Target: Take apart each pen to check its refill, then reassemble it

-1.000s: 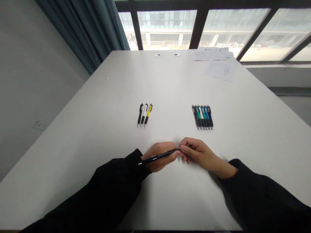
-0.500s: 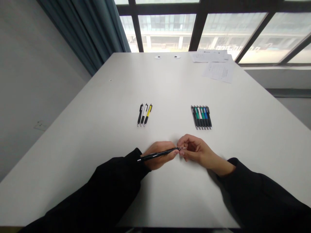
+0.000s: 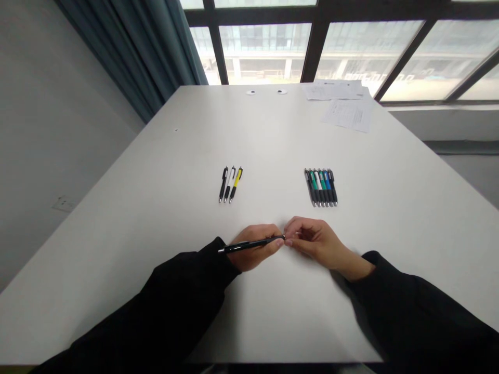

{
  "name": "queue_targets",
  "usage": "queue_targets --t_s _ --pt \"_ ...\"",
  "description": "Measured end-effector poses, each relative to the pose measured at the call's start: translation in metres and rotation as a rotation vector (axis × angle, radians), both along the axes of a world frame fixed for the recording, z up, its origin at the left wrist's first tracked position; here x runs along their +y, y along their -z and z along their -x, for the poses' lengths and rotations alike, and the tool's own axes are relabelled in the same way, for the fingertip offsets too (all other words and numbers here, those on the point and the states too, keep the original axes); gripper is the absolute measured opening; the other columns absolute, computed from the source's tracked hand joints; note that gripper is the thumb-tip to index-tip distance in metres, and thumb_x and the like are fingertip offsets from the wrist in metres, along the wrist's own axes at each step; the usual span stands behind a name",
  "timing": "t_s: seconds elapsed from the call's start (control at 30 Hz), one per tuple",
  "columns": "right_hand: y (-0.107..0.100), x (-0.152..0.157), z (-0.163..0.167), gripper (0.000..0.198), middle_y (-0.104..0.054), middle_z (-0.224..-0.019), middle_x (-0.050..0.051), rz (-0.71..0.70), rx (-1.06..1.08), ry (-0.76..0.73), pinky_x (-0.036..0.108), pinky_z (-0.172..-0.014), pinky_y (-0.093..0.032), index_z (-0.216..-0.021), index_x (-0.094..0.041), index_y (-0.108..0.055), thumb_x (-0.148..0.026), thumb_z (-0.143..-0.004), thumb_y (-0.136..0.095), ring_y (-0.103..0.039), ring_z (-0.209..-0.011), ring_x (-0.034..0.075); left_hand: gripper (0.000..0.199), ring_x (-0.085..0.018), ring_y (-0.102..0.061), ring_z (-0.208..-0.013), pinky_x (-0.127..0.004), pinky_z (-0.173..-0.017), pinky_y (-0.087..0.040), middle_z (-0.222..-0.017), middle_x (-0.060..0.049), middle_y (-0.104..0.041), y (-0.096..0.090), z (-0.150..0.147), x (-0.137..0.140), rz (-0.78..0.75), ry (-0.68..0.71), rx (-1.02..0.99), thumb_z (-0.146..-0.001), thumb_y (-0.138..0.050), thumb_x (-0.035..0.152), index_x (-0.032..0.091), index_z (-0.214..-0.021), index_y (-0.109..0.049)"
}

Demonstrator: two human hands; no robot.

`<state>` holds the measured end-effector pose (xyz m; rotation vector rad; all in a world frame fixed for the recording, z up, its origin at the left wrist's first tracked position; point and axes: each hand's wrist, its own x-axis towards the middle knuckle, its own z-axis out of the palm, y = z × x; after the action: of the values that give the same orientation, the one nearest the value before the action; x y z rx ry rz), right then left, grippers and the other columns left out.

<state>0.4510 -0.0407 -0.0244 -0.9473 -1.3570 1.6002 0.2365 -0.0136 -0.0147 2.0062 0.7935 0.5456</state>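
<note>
My left hand (image 3: pixel 255 232) is closed round a black pen (image 3: pixel 247 244), which lies slanted across the fingers with its clip end over the wrist. The pen's front end points right, toward my right hand (image 3: pixel 315 240). Thumb and fingertips of the right hand are pinched together at the pen's tip and cover it. Both hands are just above the table, in front of two groups of pens.
On the white table (image 3: pixel 156 208), a black pen (image 3: pixel 223 184), a white pen (image 3: pixel 230 184) and a yellow pen (image 3: pixel 236 184) lie at left. A row of several pens (image 3: pixel 321 187) lies at right. Printed papers (image 3: pixel 348 113) rest near the window.
The right fingertips have closed over the pen's front end, where a silver tip showed before. The left hand keeps its grip. The whole view has shifted slightly.
</note>
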Motion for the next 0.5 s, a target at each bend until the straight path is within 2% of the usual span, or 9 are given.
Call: queue_targets --t_s 0.1,0.2,0.27,0.37,0.5 --pt "-0.0024 -0.0006 0.0002 0.015 -0.065 -0.084 0.003 -0.032 0.011 0.01 0.026 -0.061 -0.043 -0.083 -0.018 -0.068 -0.029 -0.08 -0.079 -0.055 -0.071 0.012 0.03 -0.011 -0.054 -0.069 -0.024 -0.068 -0.041 -0.075 0.0 -0.06 0.001 0.0016 0.0022 0.052 0.052 -0.062 -0.098 -0.044 0.034 0.016 -0.081 -0.061" --pt "-0.0054 -0.0015 0.0 0.025 -0.063 -0.076 -0.001 -0.012 0.011 -0.008 0.025 -0.058 -0.042 -0.099 -0.02 -0.067 -0.027 -0.079 -0.08 -0.053 -0.063 0.01 0.031 -0.012 -0.057 -0.072 -0.024 -0.071 -0.043 -0.079 -0.002 -0.064 0.0005 0.0022 0.0039 0.074 0.074 -0.094 -0.097 -0.043 0.032 0.015 -0.083 -0.064" --pt "-0.0066 -0.0018 -0.0002 0.026 -0.061 -0.069 -0.002 0.013 -0.023 -0.023 0.024 -0.054 -0.042 -0.103 -0.019 -0.066 -0.031 -0.082 -0.077 -0.052 -0.058 0.01 0.031 -0.013 -0.058 -0.073 -0.025 -0.071 -0.044 -0.08 -0.003 -0.065 -0.0001 0.002 0.0042 0.073 0.076 -0.085 -0.097 -0.043 0.032 0.015 -0.083 -0.065" --pt "-0.0065 -0.002 -0.0003 0.018 -0.062 -0.064 0.0 0.032 -0.09 -0.005 0.023 -0.049 -0.041 -0.09 -0.017 -0.067 -0.035 -0.089 -0.069 -0.054 -0.054 0.01 0.031 -0.012 -0.056 -0.07 -0.024 -0.07 -0.043 -0.076 -0.002 -0.063 -0.0009 0.0015 0.004 0.066 0.075 -0.063 -0.097 -0.045 0.033 0.015 -0.082 -0.066" --pt "-0.0048 -0.0022 0.0002 0.015 -0.062 -0.065 -0.001 0.008 -0.068 0.031 0.023 -0.049 -0.043 -0.088 -0.018 -0.067 -0.03 -0.084 -0.076 -0.054 -0.052 0.009 0.031 -0.011 -0.056 -0.071 -0.024 -0.07 -0.043 -0.077 -0.002 -0.064 -0.0013 0.0014 0.0038 0.067 0.041 -0.066 -0.097 -0.046 0.035 0.015 -0.083 -0.066"
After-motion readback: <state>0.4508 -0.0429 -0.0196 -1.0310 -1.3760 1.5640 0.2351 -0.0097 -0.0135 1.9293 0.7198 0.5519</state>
